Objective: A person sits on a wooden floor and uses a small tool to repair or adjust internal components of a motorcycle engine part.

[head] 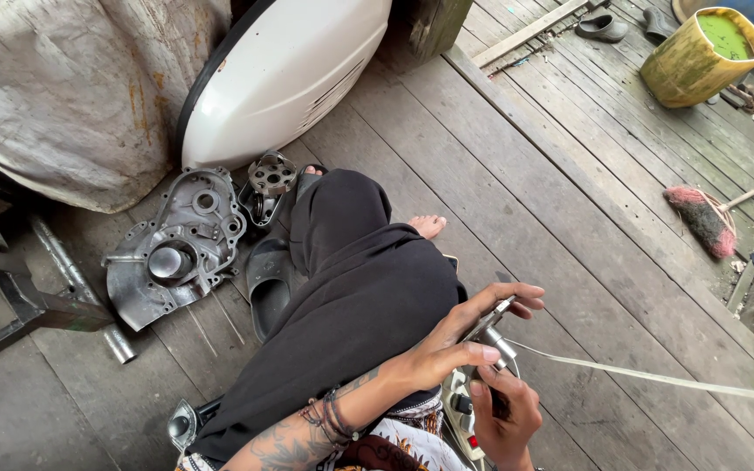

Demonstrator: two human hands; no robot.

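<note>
The right hand (506, 417) is sitting nearest the camera, at the bottom edge of the view, its fingers (490, 394) curling closed around the lower end of a small metal tool (492, 336). The left hand (464, 336) is gripping the tool's upper part, fingers wrapped over it and thumb lying along its side. The tool is being held above the wooden floor (569, 201), just right of the person's black-clad leg (351, 296). Its long axis is running from lower left to upper right, the metal tip pointing up and away. A pale strap (656, 377) is leaving the tool toward the right edge of the floor. Judged from this grip, good practice is keeping both hands close and the strap taut and untwisted. An engine cover (176, 249) is lying at the floor's left side.
</note>
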